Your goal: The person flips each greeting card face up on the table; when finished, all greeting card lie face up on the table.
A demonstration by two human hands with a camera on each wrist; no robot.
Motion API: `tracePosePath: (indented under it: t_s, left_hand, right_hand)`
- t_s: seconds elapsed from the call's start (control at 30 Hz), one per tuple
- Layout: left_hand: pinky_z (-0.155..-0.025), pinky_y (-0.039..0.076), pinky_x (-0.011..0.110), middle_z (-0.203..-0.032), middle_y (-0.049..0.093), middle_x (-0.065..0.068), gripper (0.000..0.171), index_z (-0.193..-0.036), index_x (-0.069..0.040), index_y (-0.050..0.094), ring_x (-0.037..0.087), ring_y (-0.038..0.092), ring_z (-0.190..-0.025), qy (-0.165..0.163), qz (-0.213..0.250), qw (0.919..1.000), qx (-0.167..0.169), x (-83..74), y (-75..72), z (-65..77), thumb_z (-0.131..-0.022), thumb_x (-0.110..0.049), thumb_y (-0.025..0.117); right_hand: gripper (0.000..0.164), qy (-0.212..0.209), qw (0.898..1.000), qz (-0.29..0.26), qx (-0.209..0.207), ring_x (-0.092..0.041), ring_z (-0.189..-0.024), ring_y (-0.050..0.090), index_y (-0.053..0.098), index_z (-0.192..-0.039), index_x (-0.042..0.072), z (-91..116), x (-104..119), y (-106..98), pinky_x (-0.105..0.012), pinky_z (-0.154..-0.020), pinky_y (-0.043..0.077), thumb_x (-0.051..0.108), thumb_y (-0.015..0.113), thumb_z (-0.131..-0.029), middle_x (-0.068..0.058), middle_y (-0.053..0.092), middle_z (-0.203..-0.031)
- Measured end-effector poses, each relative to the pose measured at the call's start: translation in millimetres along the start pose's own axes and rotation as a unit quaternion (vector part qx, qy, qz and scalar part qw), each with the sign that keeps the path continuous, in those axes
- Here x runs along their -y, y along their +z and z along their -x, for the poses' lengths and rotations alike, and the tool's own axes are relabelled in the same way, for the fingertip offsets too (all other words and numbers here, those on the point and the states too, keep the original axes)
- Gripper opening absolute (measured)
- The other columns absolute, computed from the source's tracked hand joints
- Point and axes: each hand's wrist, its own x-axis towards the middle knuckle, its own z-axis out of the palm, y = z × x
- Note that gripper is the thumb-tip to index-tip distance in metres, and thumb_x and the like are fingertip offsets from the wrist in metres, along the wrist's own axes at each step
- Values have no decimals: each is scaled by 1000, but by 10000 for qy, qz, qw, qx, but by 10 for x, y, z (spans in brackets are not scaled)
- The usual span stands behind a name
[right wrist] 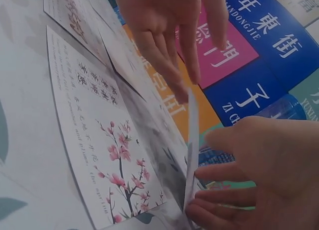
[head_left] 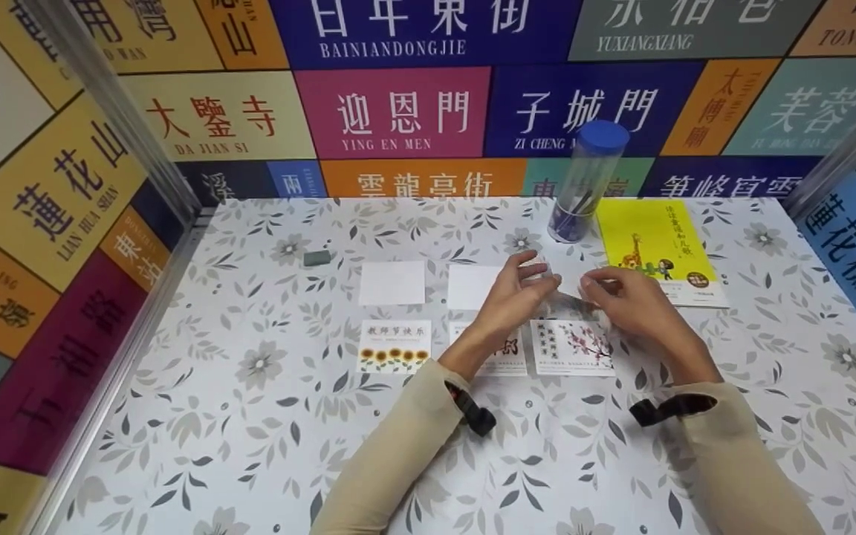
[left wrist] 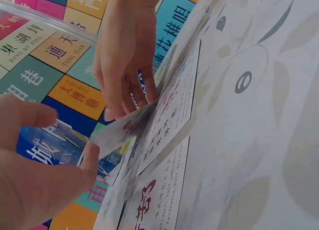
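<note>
The held card (left wrist: 122, 130) is raised just beyond the plum-blossom card (head_left: 573, 348), which serves as landmark. Well to its left and beyond lies a small grey-green block (head_left: 317, 258); next come a blank white card (head_left: 392, 283), beyond-left, and the sunflower card (head_left: 394, 347), level with it. Nearer on its left are a second blank card (head_left: 467, 287), farther back, and a red-lettered card (head_left: 506, 357) just beside it, both partly hidden. The left hand (head_left: 517, 286) touches the held card, fingers loose; the right hand (head_left: 625, 293) pinches it. Beyond-right are the blue-capped tube (head_left: 580, 186) and yellow booklet (head_left: 658, 230). By my judgement, five cards are laid out, two behind three; the held one remains to be set down.
</note>
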Motion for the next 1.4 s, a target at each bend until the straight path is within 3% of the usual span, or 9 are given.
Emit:
tracePosePath:
  t_s: [0.13, 0.23, 0.4, 0.6, 0.8, 0.9, 1.0, 1.13, 1.4]
  left_hand:
    - [-118, 52, 49, -156, 59, 19, 64, -163, -6, 42, 40, 61, -141, 117, 361, 9983, 446, 16, 18, -24, -110, -35, 63]
    - [-123, 48, 52, -162, 55, 15, 58, -162, -10, 47, 39, 54, -149, 241, 228, 9960, 834, 16, 23, -30, -115, -42, 50]
    - [-131, 38, 51, -173, 44, 5, 59, -162, -18, 53, 32, 41, -160, 188, -145, 9920, 1241, 16, 3, -38, -118, -51, 32]
    - [-131, 36, 34, -167, 53, 6, 63, -160, -14, 54, 21, 46, -158, 396, -1394, 9843, 1005, 61, -8, -41, -117, -53, 31]
    - [-116, 49, 26, -141, 73, 7, 53, -146, -11, 68, 17, 64, -137, 852, -3105, 9445, 645, 105, -46, -39, -117, -46, 39]
    - [-111, 51, 27, -134, 74, 9, 48, -143, -8, 69, 18, 67, -130, 911, -3401, 9335, 680, 113, -68, -48, -118, -39, 41]
    - [-118, 48, 27, -146, 70, 11, 46, -146, -6, 66, 19, 64, -140, 907, -3541, 9278, 741, 119, -77, -51, -118, -34, 42]
    - [-126, 42, 28, -157, 62, 10, 48, -151, -6, 61, 22, 56, -150, 899, -3713, 9204, 831, 126, -74, -50, -117, -34, 41]
    - [-117, 51, 31, -143, 71, 9, 50, -154, -8, 57, 21, 65, -137, 936, -3880, 9115, 998, 143, -64, -37, -118, -37, 39]
  right_hand:
    - [72, -478, 9979, -368, -221, -45, -140, 57, 63, -149, 3, -27, 23, 17, -61, -120, 44, 61, 41, -113, -24, 64, -148]
    - [73, -650, 9943, -764, -368, -40, -126, 62, 65, -146, 1, -33, 60, 24, -41, -105, 52, 59, 32, -115, -24, 68, -135]
    - [60, -747, 9873, -1232, -671, -31, -110, 71, 61, -152, 10, -5, 112, 27, -18, -80, 56, 54, 46, -114, -20, 70, -135]
    - [51, -743, 9784, -1552, -1142, -17, -95, 74, 53, -158, 15, -5, 70, 14, -26, -74, 65, 16, 60, -108, -20, 68, -133]
    - [57, -123, 9953, -346, -900, -34, -107, 76, 51, -158, 12, -22, -4, 33, -35, -84, 65, 14, 68, -104, -22, 68, -134]
    - [53, -60, 9950, 562, -820, -40, -107, 75, 58, -151, 7, -17, -18, 45, -49, -90, 61, 20, 74, -102, -25, 73, -126]
    - [47, -97, 9922, 998, -743, -41, -104, 73, 66, -142, 6, -9, -25, 46, -55, -89, 57, 24, 77, -100, -24, 75, -120]
    - [43, -269, 9925, 1091, -483, -40, -107, 65, 72, -137, 7, -2, -30, 44, -57, -89, 54, 25, 80, -98, -23, 71, -124]
    - [39, -305, 9927, 1148, -219, -40, -114, 61, 76, -133, 9, 7, -30, 59, -61, -97, 51, 28, 79, -99, -23, 67, -132]
